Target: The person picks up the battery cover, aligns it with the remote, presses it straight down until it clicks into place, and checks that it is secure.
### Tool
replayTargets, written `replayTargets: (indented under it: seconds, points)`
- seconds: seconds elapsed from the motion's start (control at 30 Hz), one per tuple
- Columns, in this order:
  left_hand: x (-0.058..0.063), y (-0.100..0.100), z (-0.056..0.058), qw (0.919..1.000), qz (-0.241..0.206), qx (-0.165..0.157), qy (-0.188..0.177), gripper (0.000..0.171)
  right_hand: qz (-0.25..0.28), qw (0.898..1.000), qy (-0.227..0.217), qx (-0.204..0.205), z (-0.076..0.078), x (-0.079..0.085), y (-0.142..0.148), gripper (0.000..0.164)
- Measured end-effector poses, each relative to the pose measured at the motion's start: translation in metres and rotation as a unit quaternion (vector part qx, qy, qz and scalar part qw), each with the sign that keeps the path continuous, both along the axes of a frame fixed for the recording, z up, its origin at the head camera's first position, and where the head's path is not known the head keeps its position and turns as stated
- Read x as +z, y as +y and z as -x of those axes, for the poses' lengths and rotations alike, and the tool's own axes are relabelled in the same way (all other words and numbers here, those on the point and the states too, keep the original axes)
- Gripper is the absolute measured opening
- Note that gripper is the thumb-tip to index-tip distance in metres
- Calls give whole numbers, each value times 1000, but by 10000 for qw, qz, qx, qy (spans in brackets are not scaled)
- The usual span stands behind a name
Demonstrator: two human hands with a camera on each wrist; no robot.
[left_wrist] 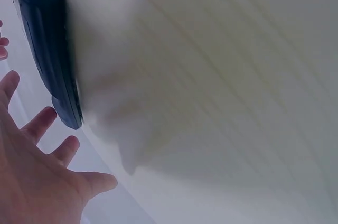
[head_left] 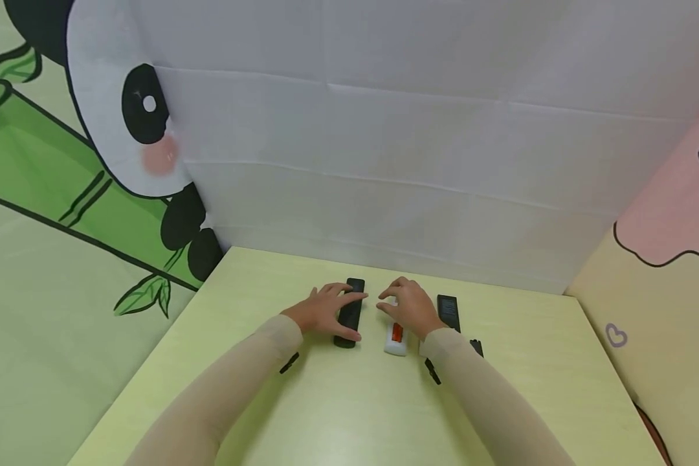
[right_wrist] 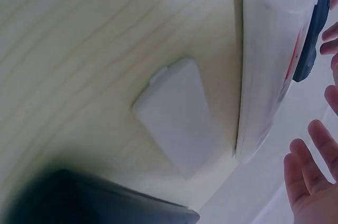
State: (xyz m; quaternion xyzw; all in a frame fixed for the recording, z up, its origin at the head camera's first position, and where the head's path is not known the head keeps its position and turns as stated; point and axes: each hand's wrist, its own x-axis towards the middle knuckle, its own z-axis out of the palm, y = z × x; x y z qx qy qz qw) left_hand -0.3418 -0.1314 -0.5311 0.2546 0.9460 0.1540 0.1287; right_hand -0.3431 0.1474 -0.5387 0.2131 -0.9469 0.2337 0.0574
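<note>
My left hand [head_left: 321,312] spreads its fingers over a long black remote control [head_left: 350,316], its thumb near the lower end. In the left wrist view the fingers stand apart around the black remote [left_wrist: 48,44], not curled round it; contact is hard to tell. My right hand [head_left: 412,308] hovers with bent, parted fingers above a white remote control [head_left: 394,347] that has an orange-red patch. The right wrist view shows this white remote [right_wrist: 272,55] lying beside a flat white tabbed cover [right_wrist: 177,115], with the right fingers [right_wrist: 302,168] apart from it.
Right of my right hand lies a second dark remote [head_left: 448,309] with a small black piece [head_left: 476,347] near it. The pale yellow table [head_left: 338,414] meets a white cloth wall [head_left: 384,129] at its back. Printed cloth panels flank both sides.
</note>
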Motion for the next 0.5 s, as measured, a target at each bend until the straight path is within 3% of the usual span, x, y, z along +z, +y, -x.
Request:
replayTargets:
  seconds: [0.5]
  points:
    - [4,35,13,9997,-44,-173,181,107,-100,9995,-241,-181,17,13,34,22]
